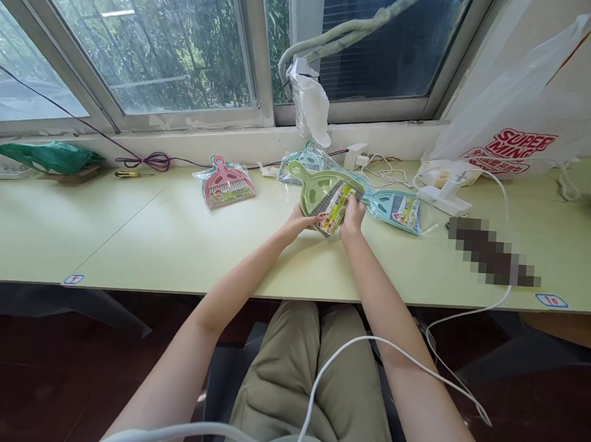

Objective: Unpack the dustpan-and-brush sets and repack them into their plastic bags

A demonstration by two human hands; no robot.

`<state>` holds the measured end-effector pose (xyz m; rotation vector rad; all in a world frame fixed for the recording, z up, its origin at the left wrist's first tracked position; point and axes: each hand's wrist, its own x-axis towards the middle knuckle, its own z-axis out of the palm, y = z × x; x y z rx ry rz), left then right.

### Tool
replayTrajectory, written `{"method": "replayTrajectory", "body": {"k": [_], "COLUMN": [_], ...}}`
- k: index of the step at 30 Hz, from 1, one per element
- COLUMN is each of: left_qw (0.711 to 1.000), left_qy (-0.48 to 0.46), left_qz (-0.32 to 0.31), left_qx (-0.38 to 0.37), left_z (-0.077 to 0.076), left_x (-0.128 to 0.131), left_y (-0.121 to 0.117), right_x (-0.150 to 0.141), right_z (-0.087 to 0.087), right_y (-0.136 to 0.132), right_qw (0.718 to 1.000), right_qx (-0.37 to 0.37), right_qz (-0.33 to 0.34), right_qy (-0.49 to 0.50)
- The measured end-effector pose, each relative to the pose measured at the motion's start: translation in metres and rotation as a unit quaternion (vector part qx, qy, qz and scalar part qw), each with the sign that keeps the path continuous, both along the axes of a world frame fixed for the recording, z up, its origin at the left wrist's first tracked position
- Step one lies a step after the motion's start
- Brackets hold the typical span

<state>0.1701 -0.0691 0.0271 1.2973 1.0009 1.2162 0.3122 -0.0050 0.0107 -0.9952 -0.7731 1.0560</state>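
Note:
A green dustpan and brush set (322,188) with a yellow-green label is held up a little over the table, tilted, between both hands. My left hand (299,222) grips its lower left edge, thumb over the front. On the lower right edge, my right hand (353,216) is closed round it. Behind it and to the right lies a blue dustpan and brush set (399,209) in clear wrap. Another blue wrapped set (306,160) is partly hidden behind the green one. Off to the left rests a pink wrapped dustpan and brush set (226,185).
The pale green table (174,240) runs below a window. To the right are a white power strip (444,198), a blurred-out dark object (494,253) and a plastic bag (522,121). A white cable (393,344) crosses over my right arm. Far left lies a green bag (49,156).

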Motion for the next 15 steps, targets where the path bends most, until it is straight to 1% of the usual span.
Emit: {"method": "replayTrajectory", "body": {"k": [3,5,8,11,15], "left_qw": [1.0,1.0,1.0,1.0,1.0], "left_qy": [0.002,0.01,0.018,0.021,0.026], "left_qz": [0.008,0.011,0.008,0.006,0.006], "left_qx": [0.0,0.004,0.01,0.01,-0.001], "left_z": [-0.0013,-0.0021,-0.0036,-0.0049,-0.0049], "left_x": [-0.0003,-0.0006,-0.0004,0.0002,0.0001], "left_y": [0.0015,0.0025,0.003,0.0027,0.0021], "right_x": [0.0018,0.0025,0.0038,0.0049,0.0057], "right_z": [0.0014,0.0026,0.0017,-0.0022,-0.0052], "right_y": [0.0006,0.0007,0.0017,0.0038,0.0038], "right_qw": [0.997,0.994,0.993,0.992,0.995], "right_qx": [-0.048,-0.059,-0.067,-0.087,-0.073], "right_qz": [-0.035,-0.044,-0.055,-0.048,-0.032], "right_qy": [0.057,0.078,0.078,0.072,0.061]}}
